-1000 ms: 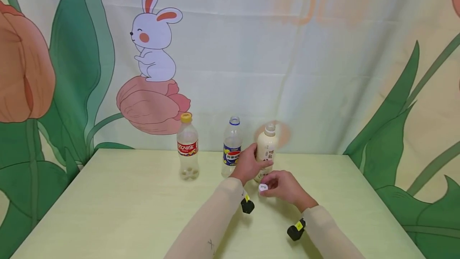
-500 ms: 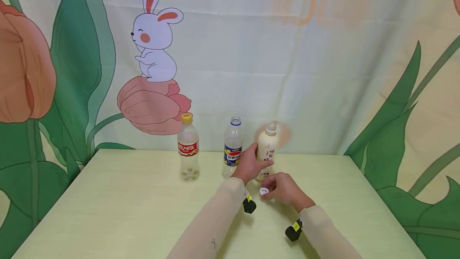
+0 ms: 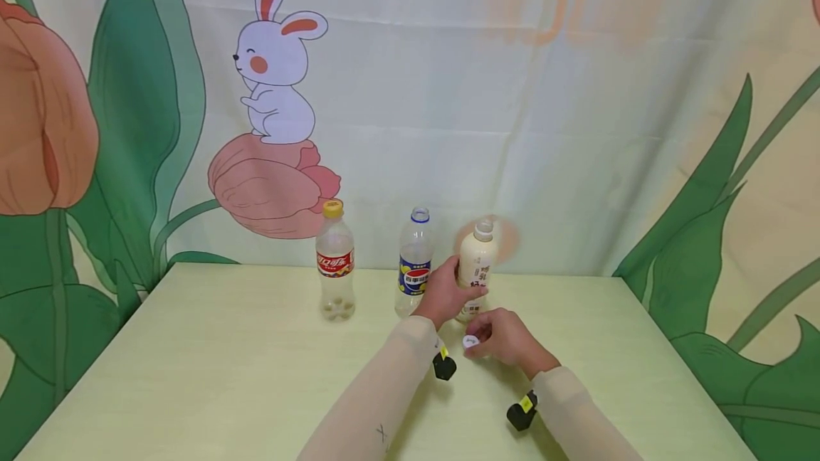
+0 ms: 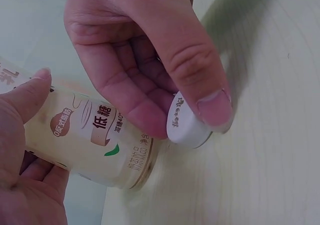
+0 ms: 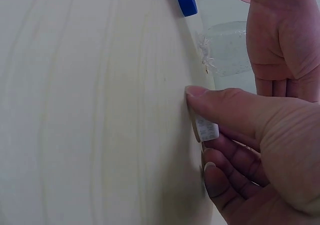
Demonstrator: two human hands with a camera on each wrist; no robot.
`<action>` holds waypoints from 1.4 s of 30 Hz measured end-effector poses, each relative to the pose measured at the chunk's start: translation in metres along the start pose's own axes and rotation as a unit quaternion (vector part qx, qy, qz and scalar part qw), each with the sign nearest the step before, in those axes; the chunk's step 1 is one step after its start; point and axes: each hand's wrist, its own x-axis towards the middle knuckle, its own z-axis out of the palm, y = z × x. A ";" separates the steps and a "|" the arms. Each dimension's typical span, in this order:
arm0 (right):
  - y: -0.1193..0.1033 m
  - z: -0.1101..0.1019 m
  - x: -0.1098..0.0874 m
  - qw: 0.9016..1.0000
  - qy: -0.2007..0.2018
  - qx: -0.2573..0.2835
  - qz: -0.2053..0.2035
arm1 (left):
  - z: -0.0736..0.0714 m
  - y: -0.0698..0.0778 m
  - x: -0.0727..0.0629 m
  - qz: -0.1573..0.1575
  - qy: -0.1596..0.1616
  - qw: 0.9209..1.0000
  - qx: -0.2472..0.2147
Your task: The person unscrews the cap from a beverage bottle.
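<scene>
While the yellow-capped bottle (image 3: pixel 336 272) stands well apart, off at nine o'clock of the hands, the blue-labelled bottle (image 3: pixel 415 262) next along has a bare neck. The left hand (image 3: pixel 445 292) is curled round the milk bottle (image 3: pixel 477 258), upright and uncapped. Near that bottle's base, at six o'clock, the right hand (image 3: pixel 509 338) pinches a white cap (image 3: pixel 471 342) between thumb and fingers. The step in hand looks to be handling this loose cap low over the table (image 3: pixel 224 361) while the bottle is steadied; the next move would seem to call for a sure pinch and a steady left hold.

The left hand overlaps the blue-labelled bottle's edge, so touching cannot be told. A blue cap (image 5: pixel 186 1), at twelve o'clock of the white one in the right wrist view, is not seen from the head. The left wrist view cuts off the milk bottle's neck. Whether the white cap touches the table is unclear.
</scene>
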 end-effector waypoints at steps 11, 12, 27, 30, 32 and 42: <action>0.000 0.002 0.000 1.000 0.001 0.007 0.025 | -0.001 -0.006 -0.001 -0.020 -0.010 1.000 -0.009; 0.000 0.002 -0.001 1.000 0.003 0.007 0.026 | -0.001 -0.007 -0.002 -0.023 -0.011 1.000 -0.010; -0.018 -0.015 -0.009 0.999 0.046 0.023 0.010 | -0.010 -0.008 -0.019 -0.033 -0.028 0.999 0.019; -0.022 -0.019 -0.013 0.998 0.049 0.032 0.011 | -0.012 -0.009 -0.022 -0.031 -0.028 0.999 0.028; -0.024 -0.020 -0.015 0.998 0.050 0.037 0.012 | -0.014 -0.011 -0.025 -0.029 -0.028 0.999 0.035; -0.031 -0.021 -0.023 0.997 0.053 0.055 -0.001 | -0.034 -0.007 -0.048 -0.018 -0.061 0.996 0.059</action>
